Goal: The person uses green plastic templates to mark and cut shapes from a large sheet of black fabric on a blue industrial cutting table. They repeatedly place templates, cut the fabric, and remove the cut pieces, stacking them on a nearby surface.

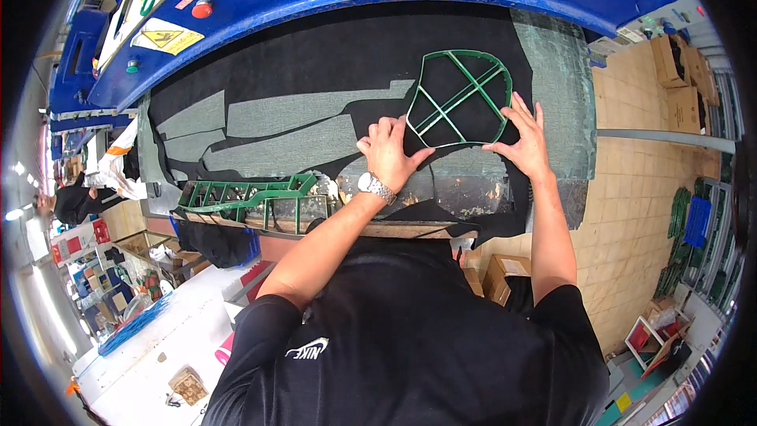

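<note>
A green metal cutting die (463,98), a rounded frame with crossed bars inside, lies flat on the black sheet material (315,43). My left hand (388,154) grips the die at its lower left corner, the thumb along the near edge and the fingers bent beside the left edge. On the opposite side, my right hand (527,138) has its thumb at the near edge and its fingers against the right edge. Left of my hands, a longer green cutting die (244,196) with several crossbars rests at the near edge of the worktable.
Across the far side runs a blue machine beam (378,1) with a red button (203,8). Cut-out gaps in the sheet expose the grey-green cutting board (276,142). Cardboard boxes (505,274) stand below the table, and a white table (177,339) is at lower left.
</note>
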Motion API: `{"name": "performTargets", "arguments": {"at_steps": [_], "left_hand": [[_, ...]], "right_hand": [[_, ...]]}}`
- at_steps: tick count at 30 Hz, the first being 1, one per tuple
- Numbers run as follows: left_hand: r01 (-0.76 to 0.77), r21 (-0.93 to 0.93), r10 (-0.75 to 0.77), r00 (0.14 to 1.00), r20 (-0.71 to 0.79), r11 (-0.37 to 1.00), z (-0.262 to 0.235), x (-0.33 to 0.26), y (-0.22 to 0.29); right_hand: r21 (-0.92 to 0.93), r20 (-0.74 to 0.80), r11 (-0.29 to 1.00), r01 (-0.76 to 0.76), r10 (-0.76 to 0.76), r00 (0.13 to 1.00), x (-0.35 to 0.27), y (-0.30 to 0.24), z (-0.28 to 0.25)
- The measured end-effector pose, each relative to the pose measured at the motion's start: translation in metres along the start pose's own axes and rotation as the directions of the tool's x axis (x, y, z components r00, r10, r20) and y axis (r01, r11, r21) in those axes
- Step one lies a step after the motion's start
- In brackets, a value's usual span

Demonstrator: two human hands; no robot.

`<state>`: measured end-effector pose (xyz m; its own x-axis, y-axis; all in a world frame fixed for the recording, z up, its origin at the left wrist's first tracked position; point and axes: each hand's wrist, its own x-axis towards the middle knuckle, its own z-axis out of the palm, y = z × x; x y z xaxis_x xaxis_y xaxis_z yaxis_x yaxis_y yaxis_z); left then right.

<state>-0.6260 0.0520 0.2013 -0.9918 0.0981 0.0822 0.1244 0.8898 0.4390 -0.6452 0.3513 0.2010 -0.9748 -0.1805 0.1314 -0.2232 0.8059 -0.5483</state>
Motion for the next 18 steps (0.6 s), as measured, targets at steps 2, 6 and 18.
{"name": "performTargets", "arguments": {"at_steps": [2, 6, 18], "left_hand": [[-0.001, -0.014, 0.001, 1.0, -0.005, 1.0, 0.0032, -0.0046, 0.0017], [-0.008, -0.031, 0.008, 1.0, -0.025, 0.999, 0.0073, -0.0086, 0.0013], [-0.015, -0.039, 0.014, 1.0, -0.026, 0.999, 0.0044, -0.0101, 0.0032]], "right_hand": [[0.008, 0.015, 1.0, 0.014, -0.014, 1.0, -0.0003, 0.0052, -0.0026], [-0.005, 0.021, 1.0, 0.022, -0.022, 1.0, -0.0016, 0.0076, -0.0025], [0.033, 0.074, 0.999, 0.027, -0.03, 0.997, -0.0002, 0.009, -0.0093]]}}
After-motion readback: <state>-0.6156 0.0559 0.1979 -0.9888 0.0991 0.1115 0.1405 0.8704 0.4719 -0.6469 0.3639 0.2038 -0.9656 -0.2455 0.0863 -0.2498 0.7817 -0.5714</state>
